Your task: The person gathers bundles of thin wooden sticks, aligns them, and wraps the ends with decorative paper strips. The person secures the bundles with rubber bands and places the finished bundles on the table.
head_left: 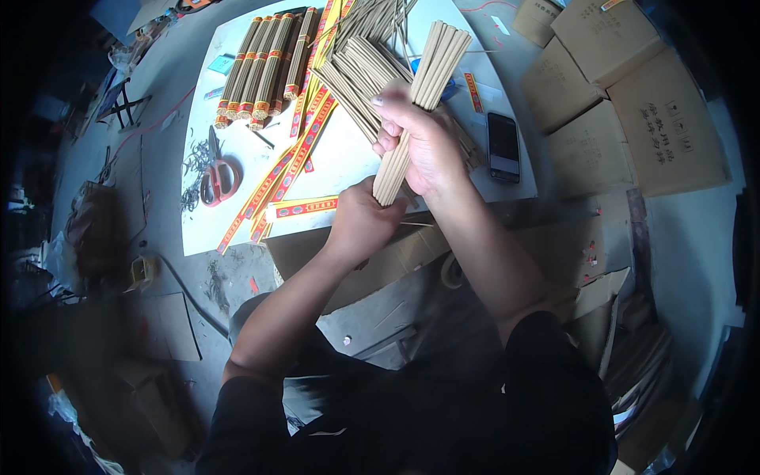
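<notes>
A bundle of tan incense sticks point(440, 63) slants up and away over the table's near edge, held in both hands. My right hand point(431, 150) is wrapped round its middle, with the fingers curled and the thumb across the front. At the lower end, my left hand point(364, 222) closes round the sticks; its fingertips are partly hidden. Behind my right hand lies a loose heap of the same sticks point(366, 71). Red and yellow paper strips point(297, 166) spread over the table left of the hands, and one touches my left hand.
Wrapped bundles point(265, 67) are stacked at the table's far left. Red-handled scissors point(219, 178) lie on the white table point(198, 233), near dark scraps. A phone point(503, 146) rests by the right edge. Cardboard boxes point(669, 119) stand on the right; an open carton point(356, 273) sits below the table's front.
</notes>
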The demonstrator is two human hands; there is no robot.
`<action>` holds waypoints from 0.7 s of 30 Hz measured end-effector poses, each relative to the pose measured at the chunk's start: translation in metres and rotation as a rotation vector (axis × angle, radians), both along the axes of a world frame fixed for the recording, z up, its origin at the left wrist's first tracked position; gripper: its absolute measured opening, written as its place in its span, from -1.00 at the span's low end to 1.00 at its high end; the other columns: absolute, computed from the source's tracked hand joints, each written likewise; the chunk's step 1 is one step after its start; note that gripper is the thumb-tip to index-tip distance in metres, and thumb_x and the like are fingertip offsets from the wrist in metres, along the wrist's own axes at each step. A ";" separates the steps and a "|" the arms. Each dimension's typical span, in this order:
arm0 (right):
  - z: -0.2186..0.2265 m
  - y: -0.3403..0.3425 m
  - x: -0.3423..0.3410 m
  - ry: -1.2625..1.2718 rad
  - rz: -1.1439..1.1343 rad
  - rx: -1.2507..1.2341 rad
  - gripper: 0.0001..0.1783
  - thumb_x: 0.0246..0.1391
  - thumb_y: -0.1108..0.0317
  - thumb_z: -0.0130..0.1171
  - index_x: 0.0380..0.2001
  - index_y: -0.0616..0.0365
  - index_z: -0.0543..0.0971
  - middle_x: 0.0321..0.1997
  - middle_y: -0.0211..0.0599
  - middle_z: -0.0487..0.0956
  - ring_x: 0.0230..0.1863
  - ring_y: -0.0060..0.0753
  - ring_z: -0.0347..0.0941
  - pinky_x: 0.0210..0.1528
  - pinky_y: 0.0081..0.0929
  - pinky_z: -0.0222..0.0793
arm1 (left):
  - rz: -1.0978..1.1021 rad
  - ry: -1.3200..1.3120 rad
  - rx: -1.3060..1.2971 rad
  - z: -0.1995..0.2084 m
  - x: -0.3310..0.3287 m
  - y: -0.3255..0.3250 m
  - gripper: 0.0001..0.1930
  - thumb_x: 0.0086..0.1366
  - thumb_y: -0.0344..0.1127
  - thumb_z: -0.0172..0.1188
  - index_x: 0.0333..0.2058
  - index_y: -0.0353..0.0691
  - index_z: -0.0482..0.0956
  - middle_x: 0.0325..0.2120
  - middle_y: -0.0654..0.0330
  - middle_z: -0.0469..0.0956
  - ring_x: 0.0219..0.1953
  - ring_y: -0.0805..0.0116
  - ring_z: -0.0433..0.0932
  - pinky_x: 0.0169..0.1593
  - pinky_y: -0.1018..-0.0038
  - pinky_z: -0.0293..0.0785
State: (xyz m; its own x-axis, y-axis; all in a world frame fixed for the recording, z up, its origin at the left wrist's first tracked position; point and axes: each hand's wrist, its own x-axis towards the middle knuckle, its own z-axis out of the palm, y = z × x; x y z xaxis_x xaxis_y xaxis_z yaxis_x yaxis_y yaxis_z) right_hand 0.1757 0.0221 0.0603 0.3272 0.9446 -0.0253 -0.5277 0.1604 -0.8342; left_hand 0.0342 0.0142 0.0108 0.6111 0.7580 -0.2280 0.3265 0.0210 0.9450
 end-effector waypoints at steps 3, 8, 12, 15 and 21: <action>0.002 -0.003 0.015 0.115 0.183 0.101 -0.76 0.12 0.36 0.32 -0.18 0.11 0.50 -0.61 -0.59 0.37 -0.66 -0.69 0.28 -0.46 -0.49 0.33 | -0.141 -0.198 -0.239 0.005 -0.005 0.004 -0.80 0.26 -0.33 0.43 -0.33 -0.30 0.60 -0.62 0.28 0.55 -0.57 0.58 0.50 -0.51 0.52 0.42; 0.008 -0.006 0.019 0.135 0.334 0.174 -0.67 0.13 0.38 0.30 -0.06 0.14 0.49 -0.63 -0.61 0.34 -0.66 -0.68 0.26 -0.46 -0.50 0.30 | -0.274 -0.191 -0.399 0.001 -0.004 0.008 -0.78 0.22 -0.35 0.47 -0.38 -0.30 0.58 -0.60 0.27 0.55 -0.58 0.53 0.51 -0.50 0.51 0.46; 0.008 -0.011 0.000 -0.102 0.197 0.118 -0.75 0.18 0.46 0.25 -0.09 0.19 0.50 -0.60 -0.52 0.38 -0.64 -0.65 0.28 -0.45 -0.48 0.35 | 0.047 -0.110 0.030 -0.001 0.011 -0.002 -0.79 0.18 -0.40 0.42 -0.32 -0.39 0.59 -0.53 0.09 0.64 -0.47 0.27 0.68 -0.34 0.33 0.60; 0.007 -0.010 -0.010 -0.179 0.100 0.148 -0.79 0.18 0.57 0.21 -0.12 0.24 0.48 -0.55 -0.43 0.43 -0.63 -0.67 0.30 -0.51 -0.56 0.33 | 0.170 -0.241 0.301 -0.023 0.013 0.001 -0.76 0.16 -0.42 0.38 -0.23 -0.39 0.58 -0.45 -0.07 0.69 -0.36 0.04 0.74 -0.23 0.23 0.64; 0.040 -0.018 -0.032 -0.455 -0.041 0.276 -0.81 0.17 0.64 0.17 -0.15 0.28 0.48 -0.57 -0.41 0.49 -0.66 -0.71 0.31 -0.58 -0.64 0.29 | 0.311 -0.307 0.719 -0.013 0.019 0.009 -0.66 0.13 -0.43 0.38 -0.11 -0.35 0.54 -0.42 -0.10 0.68 -0.32 -0.14 0.72 -0.21 0.16 0.65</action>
State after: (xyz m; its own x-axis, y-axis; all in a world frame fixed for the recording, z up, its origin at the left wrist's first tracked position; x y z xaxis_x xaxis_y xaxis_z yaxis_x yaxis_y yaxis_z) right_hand 0.1434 0.0043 0.1003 0.2836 0.8823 0.3756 -0.1117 0.4194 -0.9009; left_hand 0.0535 0.0230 -0.0020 0.3062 0.7993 0.5171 0.1314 -0.5735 0.8086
